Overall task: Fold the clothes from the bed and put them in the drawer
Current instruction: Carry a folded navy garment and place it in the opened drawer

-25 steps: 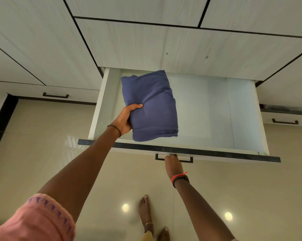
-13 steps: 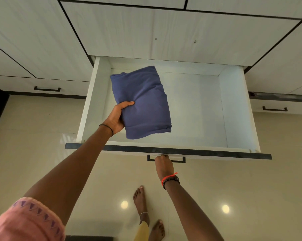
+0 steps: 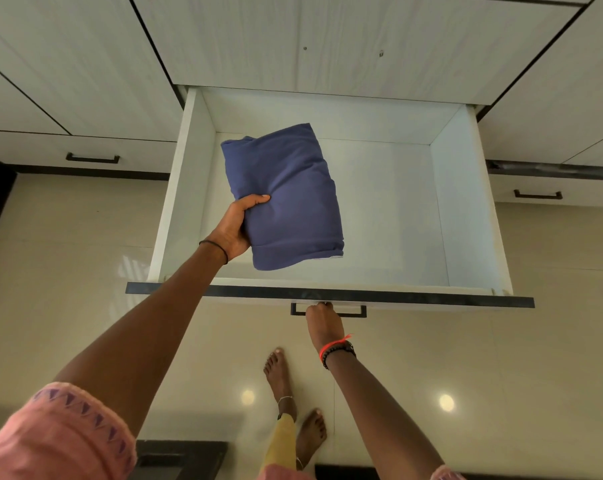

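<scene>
Blue-violet cloth, folded into a thick oblong bundle, the folded garment [image 3: 286,199] is in the grasp of the left hand [image 3: 236,225], which takes it by its lower left edge. The thumb lies across the top face and the other fingers are hidden beneath the fabric. The bundle is held within the outline of the open drawer [image 3: 463,202], over its left half, with its long side tilted a little from the drawer's walls. Whether its underside touches the drawer's pale bottom cannot be told. The drawer is white inside and stands pulled well out from the pale wood-grain cabinet fronts [image 3: 362,46], with a dark strip along the top of its front panel. Just below that strip the right hand [image 3: 322,318] grips the black bar handle [image 3: 353,314], fingers curled up round the bar left of its middle, back of the hand toward the camera. A thin black band [image 3: 217,245] circles the left wrist, and a red thread with dark beads [image 3: 336,348] circles the right. A pink sleeve [image 3: 57,434] edged with purple triangles fills the bottom left corner. Two bare feet [image 3: 279,379] stand on the glossy beige floor [image 3: 501,375], which carries two round reflected lights. A shut left drawer [image 3: 33,150] and a shut right drawer [image 3: 587,192], each with a similar black handle, flank the open one.
</scene>
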### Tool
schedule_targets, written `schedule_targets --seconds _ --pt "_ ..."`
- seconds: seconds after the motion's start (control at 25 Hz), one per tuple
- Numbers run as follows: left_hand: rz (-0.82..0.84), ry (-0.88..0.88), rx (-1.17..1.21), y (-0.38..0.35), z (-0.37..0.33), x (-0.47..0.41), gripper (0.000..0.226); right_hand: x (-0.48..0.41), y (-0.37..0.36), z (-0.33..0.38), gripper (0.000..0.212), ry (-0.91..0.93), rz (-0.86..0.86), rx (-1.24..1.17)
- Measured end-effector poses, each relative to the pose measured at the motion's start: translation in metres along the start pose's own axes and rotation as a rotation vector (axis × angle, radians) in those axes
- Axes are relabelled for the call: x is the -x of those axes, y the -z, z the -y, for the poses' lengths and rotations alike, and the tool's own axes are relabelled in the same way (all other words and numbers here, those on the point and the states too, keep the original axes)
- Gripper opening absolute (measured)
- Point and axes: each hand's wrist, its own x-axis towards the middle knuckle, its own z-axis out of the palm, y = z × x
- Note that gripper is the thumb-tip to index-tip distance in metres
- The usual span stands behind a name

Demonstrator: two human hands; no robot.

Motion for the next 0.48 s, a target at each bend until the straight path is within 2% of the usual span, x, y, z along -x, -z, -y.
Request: schedule_targets --seconds 0.28,0.4,0.48 --pt "-0.019 0.038 -0.029 0.011 0.004 0.01 0.023 0.025 0.009 0.009 0.027 0.011 0.068 -0.024" --pt "-0.028 0.053 -0.046 0.014 -0.005 0.013 0.021 0.038 0.048 0.014 0.023 0.011 0.192 -0.283" --pt "-0.025 0.052 -0.05 0.015 -0.014 0.014 0.018 0.039 0.084 0.011 0.021 -0.029 0.409 -0.489"
